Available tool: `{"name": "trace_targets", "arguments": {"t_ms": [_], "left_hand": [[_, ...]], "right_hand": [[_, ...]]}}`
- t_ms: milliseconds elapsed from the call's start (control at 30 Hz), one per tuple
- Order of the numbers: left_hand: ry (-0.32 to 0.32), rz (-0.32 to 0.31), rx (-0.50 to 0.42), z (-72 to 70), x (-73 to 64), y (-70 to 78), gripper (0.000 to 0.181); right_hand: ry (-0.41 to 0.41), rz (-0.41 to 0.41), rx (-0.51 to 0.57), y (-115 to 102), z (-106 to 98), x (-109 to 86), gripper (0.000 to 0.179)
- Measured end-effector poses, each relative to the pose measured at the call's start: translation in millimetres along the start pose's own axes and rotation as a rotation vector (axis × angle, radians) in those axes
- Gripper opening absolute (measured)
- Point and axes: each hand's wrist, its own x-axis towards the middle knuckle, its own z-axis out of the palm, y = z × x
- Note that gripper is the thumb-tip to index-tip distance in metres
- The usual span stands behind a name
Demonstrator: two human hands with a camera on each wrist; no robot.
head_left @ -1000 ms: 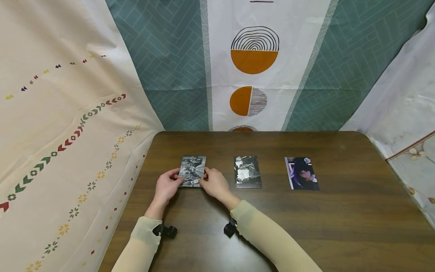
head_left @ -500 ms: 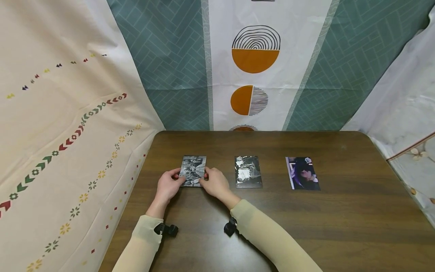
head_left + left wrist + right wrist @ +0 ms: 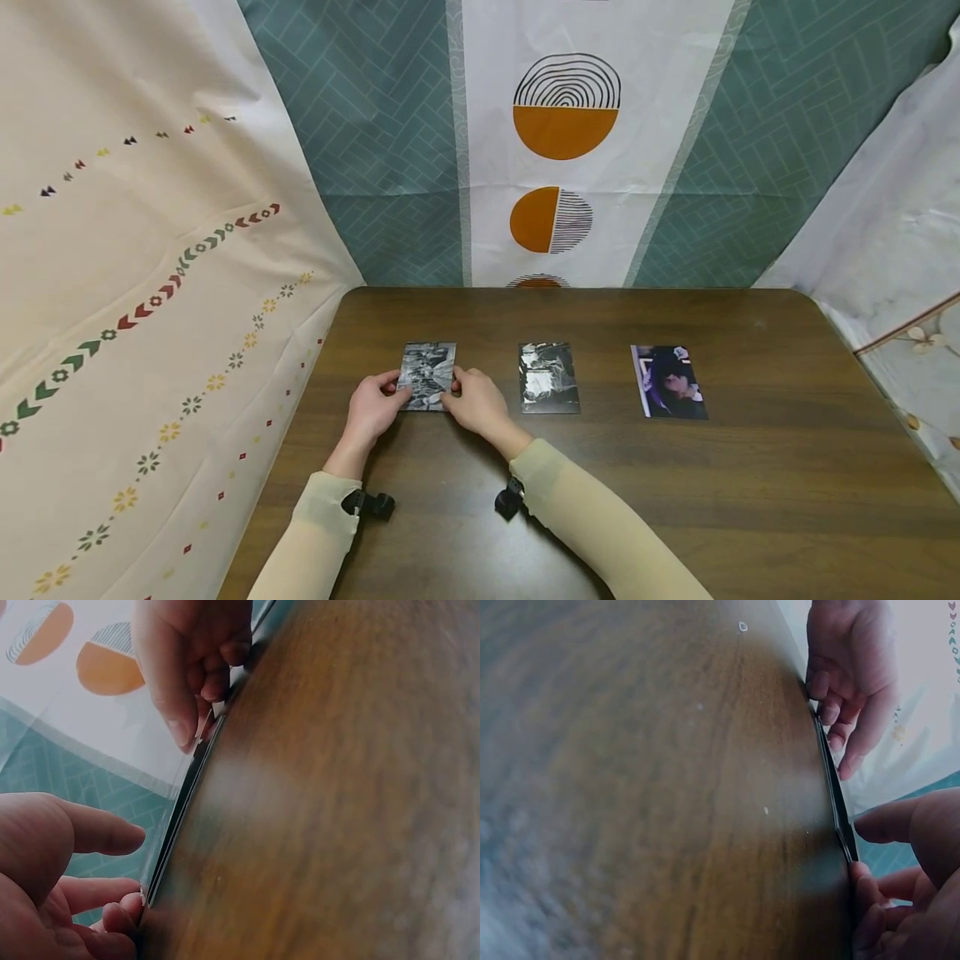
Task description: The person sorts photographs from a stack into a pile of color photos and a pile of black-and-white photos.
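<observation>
A black-and-white photo lies at the left of the wooden table, between both hands. My left hand holds its left edge, thumb over the near corner and fingers at the side. On the opposite edge my right hand pinches the near right corner between thumb and fingers. Seen edge-on in the left wrist view, the photo shows more than one thin layer close over the tabletop. The right wrist view also has these layered edges, parted slightly near the right thumb.
Right of the hands lies a second dark, glossy black-and-white photo. Farther right is a colour photo with purple tones. The wooden table meets patterned cloth hangings at its back and sides.
The hands and photos keep their places on the table. Only the head view has shifted very slightly.
</observation>
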Motion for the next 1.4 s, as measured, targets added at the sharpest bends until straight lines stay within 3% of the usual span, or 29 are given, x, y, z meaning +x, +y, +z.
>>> {"name": "trace_targets", "arguments": {"t_ms": [333,1067,1400], "left_hand": [[0.004,-0.003,0.004,1.0,1.4,-0.9,0.053],[0.003,-0.042,-0.028,0.3,1.9,0.3,0.052],[0.002,-0.045,-0.039,-0.6,1.0,0.5,0.053]], "right_hand": [[-0.006,-0.001,-0.008,1.2,0.8,2.0,0.034],[-0.031,0.011,0.021,4.0,-0.1,2.9,0.056],[-0.052,0.001,0.077,6.5,-1.3,3.6,0.056]]}}
